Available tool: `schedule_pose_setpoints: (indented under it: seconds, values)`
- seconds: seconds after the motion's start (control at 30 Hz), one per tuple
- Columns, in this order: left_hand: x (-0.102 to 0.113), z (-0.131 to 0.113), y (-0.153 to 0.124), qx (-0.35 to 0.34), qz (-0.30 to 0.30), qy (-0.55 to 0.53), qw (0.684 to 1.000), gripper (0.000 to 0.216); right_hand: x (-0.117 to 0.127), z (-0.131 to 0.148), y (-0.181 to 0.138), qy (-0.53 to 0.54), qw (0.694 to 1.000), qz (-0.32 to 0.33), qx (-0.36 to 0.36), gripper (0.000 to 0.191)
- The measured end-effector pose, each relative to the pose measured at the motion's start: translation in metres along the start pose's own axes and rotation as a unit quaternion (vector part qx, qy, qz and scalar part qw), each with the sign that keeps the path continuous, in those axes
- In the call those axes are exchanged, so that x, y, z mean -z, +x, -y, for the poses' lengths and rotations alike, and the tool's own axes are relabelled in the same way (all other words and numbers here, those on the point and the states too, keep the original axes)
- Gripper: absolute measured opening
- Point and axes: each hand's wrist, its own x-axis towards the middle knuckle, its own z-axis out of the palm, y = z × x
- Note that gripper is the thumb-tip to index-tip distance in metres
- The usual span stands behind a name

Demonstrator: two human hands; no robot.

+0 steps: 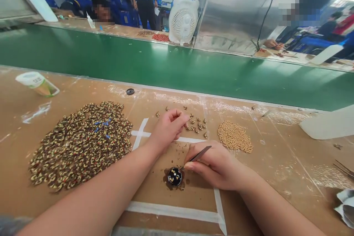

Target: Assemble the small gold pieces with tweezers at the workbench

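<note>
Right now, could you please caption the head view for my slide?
Right hand holds slim metal tweezers at a small round black dish; left hand reaches tiny brass-coloured pieces.

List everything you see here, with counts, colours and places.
parts pile: one, brown and cream, at left
loose parts: a couple dozen, brassy, centre
pellet pile: one, tan, right of centre
dish: one, black, front centre
tweezers: one, metal, tip at dish
jar: one, white, lying far left
conveyor belt: one, green, across the back
fan: one, white, beyond belt
left hand: fingers pinched at loose parts
right hand: gripping tweezers
</note>
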Motion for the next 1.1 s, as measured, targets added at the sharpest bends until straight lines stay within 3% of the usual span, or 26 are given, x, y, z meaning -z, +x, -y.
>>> schedule_pose_setpoints:
  seconds: [0.47, 0.57, 0.73, 0.87, 1.0, 1.1]
  values:
    - [-0.002, 0.003, 0.001, 0.018, 0.037, -0.011, 0.999, 0.021, -0.004, 0.002, 0.003, 0.013, 0.999, 0.046, -0.004, 0.015]
    - [-0.001, 0.005, 0.002, 0.013, 0.039, 0.007, 0.999, 0.011, -0.005, 0.001, 0.004, 0.012, 0.999, 0.043, -0.004, 0.014]
    - [-0.001, 0.007, 0.002, 0.008, 0.033, 0.016, 0.999, 0.017, -0.002, 0.002, 0.006, 0.018, 1.000, 0.017, 0.005, 0.015]
    - [-0.001, 0.006, 0.002, 0.010, 0.029, 0.009, 0.999, 0.018, 0.006, 0.001, 0.002, 0.078, 0.990, -0.102, -0.059, 0.021]
    - [0.001, 0.005, 0.000, 0.015, 0.032, 0.044, 0.998, 0.028, 0.016, -0.009, 0.001, 0.170, 0.918, -0.312, -0.174, 0.034]
    - [0.001, 0.004, -0.001, 0.022, 0.024, 0.069, 0.997, 0.028, 0.021, -0.023, 0.003, 0.176, 0.876, -0.381, -0.237, 0.046]
